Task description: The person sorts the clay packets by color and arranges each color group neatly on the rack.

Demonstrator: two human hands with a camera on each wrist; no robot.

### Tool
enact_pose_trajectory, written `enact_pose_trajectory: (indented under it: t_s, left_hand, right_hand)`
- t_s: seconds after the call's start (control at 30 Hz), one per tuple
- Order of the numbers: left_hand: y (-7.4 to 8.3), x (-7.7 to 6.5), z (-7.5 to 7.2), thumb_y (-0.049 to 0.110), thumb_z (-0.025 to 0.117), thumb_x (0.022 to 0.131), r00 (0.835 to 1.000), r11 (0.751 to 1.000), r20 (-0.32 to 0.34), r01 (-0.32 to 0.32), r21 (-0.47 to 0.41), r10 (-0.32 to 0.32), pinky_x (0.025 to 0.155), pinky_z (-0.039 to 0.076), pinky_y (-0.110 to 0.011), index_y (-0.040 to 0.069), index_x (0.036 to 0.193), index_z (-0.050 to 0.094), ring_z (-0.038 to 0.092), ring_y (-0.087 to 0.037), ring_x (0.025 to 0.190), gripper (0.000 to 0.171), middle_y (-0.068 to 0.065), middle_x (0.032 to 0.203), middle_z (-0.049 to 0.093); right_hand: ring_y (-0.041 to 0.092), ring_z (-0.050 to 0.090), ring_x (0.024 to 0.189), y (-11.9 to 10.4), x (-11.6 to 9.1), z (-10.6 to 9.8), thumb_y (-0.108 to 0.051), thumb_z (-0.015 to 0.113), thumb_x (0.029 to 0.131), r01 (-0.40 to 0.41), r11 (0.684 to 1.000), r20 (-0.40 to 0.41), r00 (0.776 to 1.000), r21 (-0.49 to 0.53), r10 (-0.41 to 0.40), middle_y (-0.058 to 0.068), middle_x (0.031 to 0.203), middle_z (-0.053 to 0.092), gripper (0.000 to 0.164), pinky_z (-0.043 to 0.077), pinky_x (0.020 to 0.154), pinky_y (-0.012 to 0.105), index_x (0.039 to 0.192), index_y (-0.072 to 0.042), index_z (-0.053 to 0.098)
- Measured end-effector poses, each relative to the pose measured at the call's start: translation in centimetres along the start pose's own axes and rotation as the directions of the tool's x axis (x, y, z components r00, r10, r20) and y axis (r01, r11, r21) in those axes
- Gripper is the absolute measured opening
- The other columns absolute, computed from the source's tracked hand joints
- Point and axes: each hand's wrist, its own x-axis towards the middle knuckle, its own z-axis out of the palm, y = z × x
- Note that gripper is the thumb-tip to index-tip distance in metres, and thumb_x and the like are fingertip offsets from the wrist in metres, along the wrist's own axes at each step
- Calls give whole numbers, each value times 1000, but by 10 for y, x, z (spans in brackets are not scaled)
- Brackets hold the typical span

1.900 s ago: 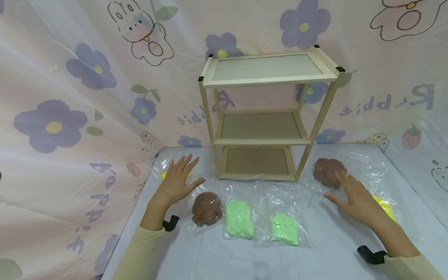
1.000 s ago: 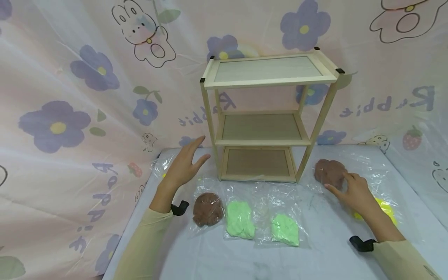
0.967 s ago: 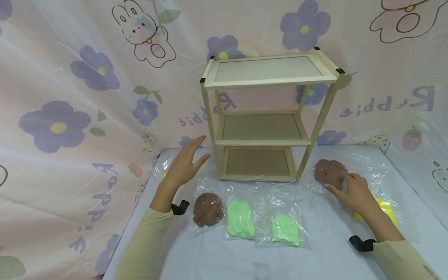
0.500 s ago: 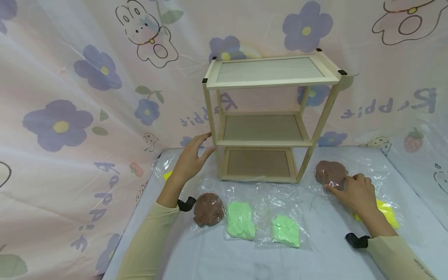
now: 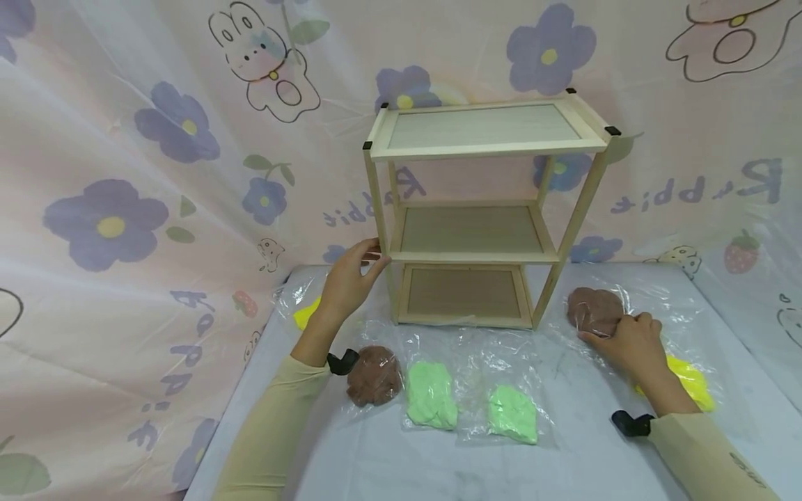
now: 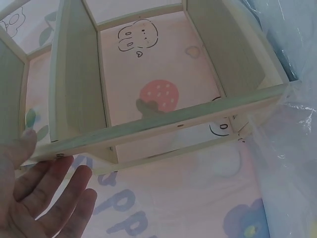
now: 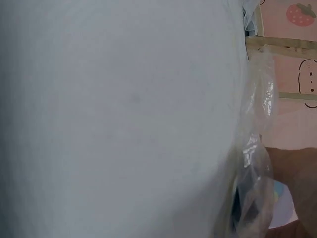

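A small three-tier wooden shelf rack (image 5: pixel 470 255) stands at the back of the table. My left hand (image 5: pixel 348 284) is at its front left post, thumb on one side and fingers on the other; the left wrist view shows the post (image 6: pixel 178 124) between the thumb and curled fingers. On the right, my right hand (image 5: pixel 635 348) grips the near edge of a bagged lump of brown modelling clay (image 5: pixel 594 311), thumb in front. Its fingertips are partly hidden. In the right wrist view, crinkled clear plastic (image 7: pixel 257 94) shows beside the hand.
Another bagged brown clay lump (image 5: pixel 374 376) and two green ones, left (image 5: pixel 431 394) and right (image 5: pixel 512 414), lie before the rack. Yellow clay shows behind my left arm (image 5: pixel 305 314) and beside my right wrist (image 5: pixel 691 383). A printed curtain (image 5: pixel 188 264) hangs behind the white-covered table (image 5: pixel 451 473).
My left hand has moved right and closed round the rack's front left post. My right hand's fingers have curled onto the brown clay, whose bag barely shifts.
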Motion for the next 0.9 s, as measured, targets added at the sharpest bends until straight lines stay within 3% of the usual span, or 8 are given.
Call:
enact_pose_trajectory:
  t_s: [0.2,0.3,0.63,0.9]
  left_hand:
    - [3,5,4,28,70,107,998,999,-39,39,24,-39,103,59,-45,6,138,65,71,-30,117,38,-10,128,73]
    - [4,6,5,27,70,107,997,998,-56,57,25,-55,101,60,-45,5,135,67,72,-30,114,36,-10,124,74]
    - [3,7,5,24,71,107,996,997,-53,66,-30,-67,97,62,-44,2,132,68,73,-31,108,33,-13,120,74]
    - [6,8,4,22,70,107,997,997,-25,68,-42,-69,96,63,-45,0,131,67,74,-33,107,33,-15,120,74]
  right_hand:
    - [52,42,92,1,3,0,-51,83,90,-8,1000,-7,1000,-7,8,31,77,57,80,32,76,59,87,26,63]
    - [52,45,91,1,3,-2,-52,82,90,-6,1000,5,1000,-27,6,31,78,57,79,35,77,59,86,25,63]
    - [55,50,89,2,2,-7,-50,83,90,-69,997,38,997,20,68,41,97,52,83,44,64,56,109,27,61]
    - [59,51,99,3,-2,-8,-51,79,94,-90,995,31,996,49,88,44,111,53,87,49,68,63,129,25,57]
